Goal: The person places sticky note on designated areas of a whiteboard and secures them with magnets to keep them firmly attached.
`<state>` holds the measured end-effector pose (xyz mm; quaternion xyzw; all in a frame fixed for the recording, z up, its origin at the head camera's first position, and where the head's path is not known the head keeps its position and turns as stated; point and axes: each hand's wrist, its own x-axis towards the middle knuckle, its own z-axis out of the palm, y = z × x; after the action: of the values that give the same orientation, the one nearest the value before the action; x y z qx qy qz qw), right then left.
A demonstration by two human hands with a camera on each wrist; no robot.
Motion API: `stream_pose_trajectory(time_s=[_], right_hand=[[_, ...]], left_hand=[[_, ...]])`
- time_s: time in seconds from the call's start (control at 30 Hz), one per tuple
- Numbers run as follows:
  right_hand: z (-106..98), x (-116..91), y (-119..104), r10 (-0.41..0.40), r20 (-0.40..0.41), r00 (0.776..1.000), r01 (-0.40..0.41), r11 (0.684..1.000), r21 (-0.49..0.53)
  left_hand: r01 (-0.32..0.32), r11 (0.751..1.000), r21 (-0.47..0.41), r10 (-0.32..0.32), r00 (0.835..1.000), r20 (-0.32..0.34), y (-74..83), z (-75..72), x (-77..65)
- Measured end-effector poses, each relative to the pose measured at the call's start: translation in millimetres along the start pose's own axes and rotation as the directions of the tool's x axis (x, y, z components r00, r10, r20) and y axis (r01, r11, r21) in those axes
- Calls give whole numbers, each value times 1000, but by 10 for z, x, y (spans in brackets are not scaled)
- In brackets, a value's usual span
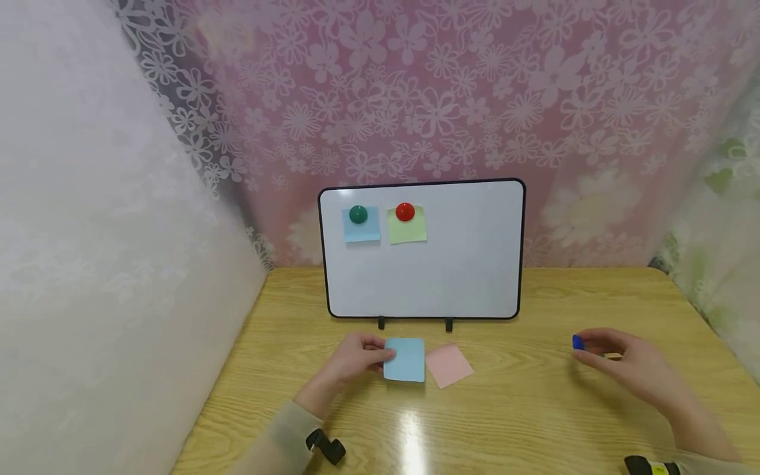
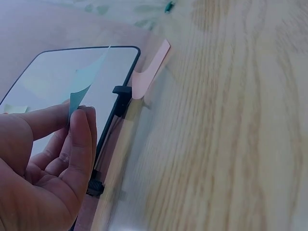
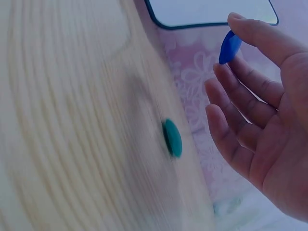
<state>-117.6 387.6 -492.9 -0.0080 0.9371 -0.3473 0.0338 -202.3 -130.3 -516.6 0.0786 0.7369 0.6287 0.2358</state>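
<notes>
My left hand point(image 1: 355, 359) pinches a light blue sticky note point(image 1: 406, 360) by its left edge, in front of the whiteboard point(image 1: 469, 264). In the left wrist view the note point(image 2: 87, 79) curves up from between thumb and fingers. Beside it on the table lies a pink sticky note point(image 1: 449, 365). Over on the right, my right hand point(image 1: 635, 363) pinches a round blue magnet point(image 1: 578, 342) between thumb and fingertips. The right wrist view shows this magnet point(image 3: 230, 47) above a green magnet point(image 3: 173, 138) that lies on the table.
The whiteboard stands upright on two black feet point(image 1: 448, 324). On it, a green magnet point(image 1: 358, 214) overlaps a blue note point(image 1: 362, 231), and a red magnet point(image 1: 405, 212) overlaps a green note point(image 1: 408, 232). Floral curtains point(image 1: 380, 99) hang behind the wooden table point(image 1: 505, 422).
</notes>
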Motion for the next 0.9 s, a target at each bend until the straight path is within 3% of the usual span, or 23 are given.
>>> stream_pose_trajectory(time_s=[0.2, 0.63, 0.9], right_hand=[[138, 74, -126, 0, -15, 1000, 1, 999, 49], [257, 168, -346, -72, -80, 994, 83, 986, 143], [311, 201, -438, -83, -44, 996, 90, 979, 181]], left_hand=[[-19, 999, -29, 18, 999, -26, -7, 49, 21], [-33, 995, -98, 29, 999, -39, -48, 100, 80], [-43, 994, -105, 39, 998, -46, -35, 115, 55]])
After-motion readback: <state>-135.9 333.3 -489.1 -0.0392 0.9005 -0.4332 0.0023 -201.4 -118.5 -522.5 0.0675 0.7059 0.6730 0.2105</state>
